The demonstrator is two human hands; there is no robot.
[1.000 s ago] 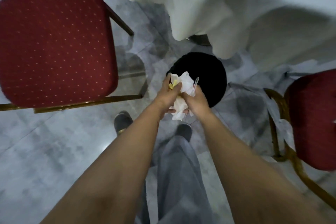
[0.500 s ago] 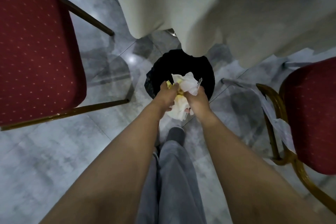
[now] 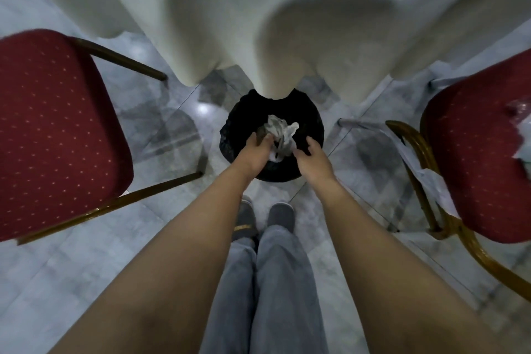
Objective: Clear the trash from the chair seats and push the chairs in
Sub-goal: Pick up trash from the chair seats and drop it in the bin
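A crumpled wad of white paper trash point(image 3: 281, 132) lies inside the mouth of a black bin point(image 3: 238, 123) on the floor straight ahead. My left hand point(image 3: 255, 152) and my right hand point(image 3: 311, 156) hover over the bin's near rim on either side of the wad, fingers apart and holding nothing. A red padded chair point(image 3: 54, 129) with a bare seat stands to the left. Another red chair point(image 3: 471, 158) stands to the right, with more crumpled plastic and paper trash point(image 3: 521, 118) on its seat at the frame edge.
A table under a long white cloth point(image 3: 287, 23) hangs just beyond the bin and partly over its far rim. The floor is glossy grey marble. My legs and grey shoes point(image 3: 280, 213) stand just short of the bin, between the two chairs' gold frames.
I stepped closer to the bin. Both hands, which were clasped on the paper wad, have come apart, and the wad has dropped into the bin's mouth.
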